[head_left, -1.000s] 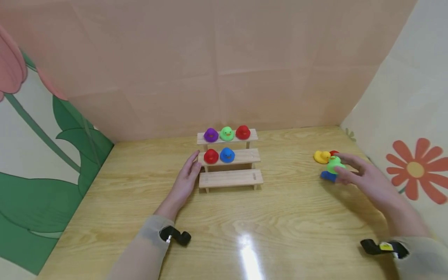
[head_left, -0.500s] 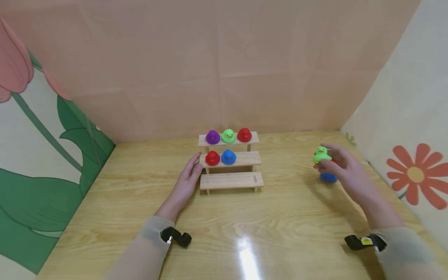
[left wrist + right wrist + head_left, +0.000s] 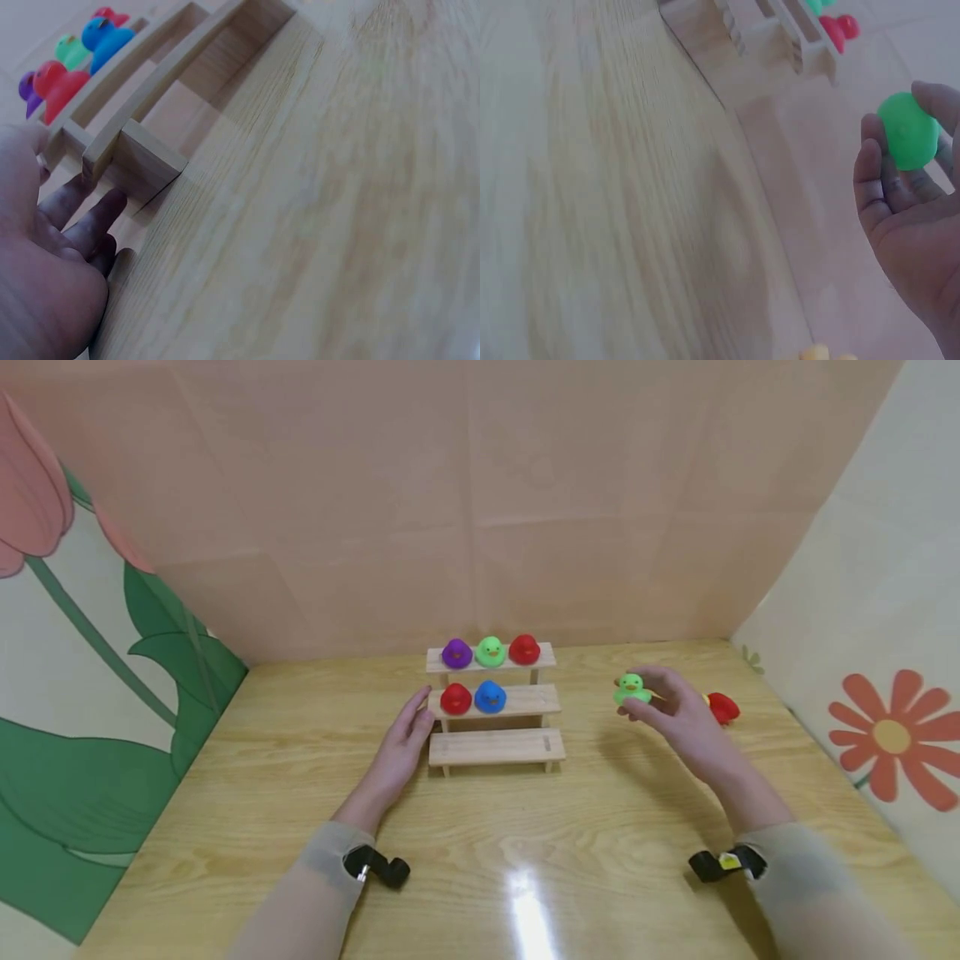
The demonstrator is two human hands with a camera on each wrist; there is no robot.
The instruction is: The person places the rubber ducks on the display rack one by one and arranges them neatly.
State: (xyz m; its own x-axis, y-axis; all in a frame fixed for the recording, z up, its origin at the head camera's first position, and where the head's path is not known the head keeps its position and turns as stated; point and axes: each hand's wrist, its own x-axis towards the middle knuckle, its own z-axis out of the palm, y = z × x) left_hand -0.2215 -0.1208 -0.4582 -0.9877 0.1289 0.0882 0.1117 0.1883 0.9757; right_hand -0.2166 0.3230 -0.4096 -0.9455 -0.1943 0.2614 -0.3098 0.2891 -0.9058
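My right hand (image 3: 678,718) pinches a green rubber duck (image 3: 630,690) between thumb and fingers, above the table to the right of a three-step wooden stand (image 3: 497,747). In the right wrist view the duck's rounded green underside (image 3: 909,133) shows between the fingertips. My left hand (image 3: 397,747) is at the stand's left end, fingers extended along it; the left wrist view shows fingers (image 3: 94,221) close against the wood. On the top step sit a purple duck (image 3: 457,653), a green duck (image 3: 491,652) and a red duck (image 3: 524,650). The middle step bears a red duck (image 3: 456,699) and a blue duck (image 3: 491,697).
Behind my right hand a red duck (image 3: 723,708) lies on the wooden table (image 3: 480,843), with a sliver of yellow beside it, mostly hidden. A pink backdrop (image 3: 465,527) stands behind the table. A flower-printed panel (image 3: 892,610) borders the right side.
My right hand has lifted the green duck from the group at the right and carried it left toward the stand. The blue duck there is now hidden. My left hand has stayed in place.
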